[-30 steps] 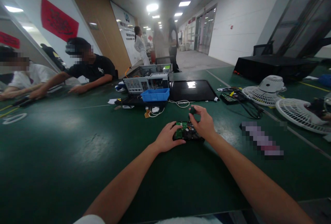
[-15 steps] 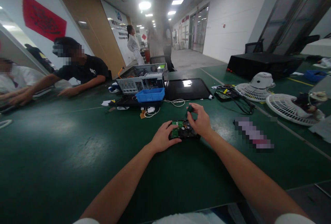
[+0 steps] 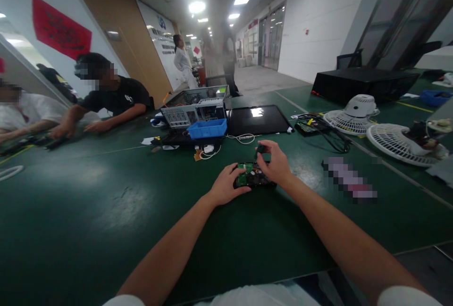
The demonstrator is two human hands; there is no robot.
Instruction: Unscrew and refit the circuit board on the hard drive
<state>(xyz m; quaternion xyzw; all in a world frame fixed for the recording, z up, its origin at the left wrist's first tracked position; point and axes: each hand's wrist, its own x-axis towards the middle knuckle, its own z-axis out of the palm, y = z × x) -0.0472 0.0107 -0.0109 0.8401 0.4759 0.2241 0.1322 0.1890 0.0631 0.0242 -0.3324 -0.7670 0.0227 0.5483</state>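
Observation:
An opened black electronic device (image 3: 256, 181) lies on the green table (image 3: 148, 230), its green circuit board (image 3: 245, 177) and wires exposed. My left hand (image 3: 226, 186) grips its left end, the thumb along the near edge and the fingers over the far side. Above the device's right part, my right hand (image 3: 277, 163) pinches the dark handle of what looks like a screwdriver (image 3: 261, 149), held upright. Its tip is hidden behind my hand, so I cannot tell whether it touches the device.
Beyond the device stand a blue bin (image 3: 207, 129), an open computer case (image 3: 193, 108) and a dark flat panel (image 3: 260, 119). To the right are a cabled circuit unit (image 3: 307, 127), white fan parts (image 3: 399, 145) and a blurred-out object (image 3: 350, 178). Co-workers (image 3: 113, 94) sit at left.
The view has shifted slightly. Both my hands keep nearly the same grip and place. At left, a co-worker's outstretched arm has drawn back toward their body.

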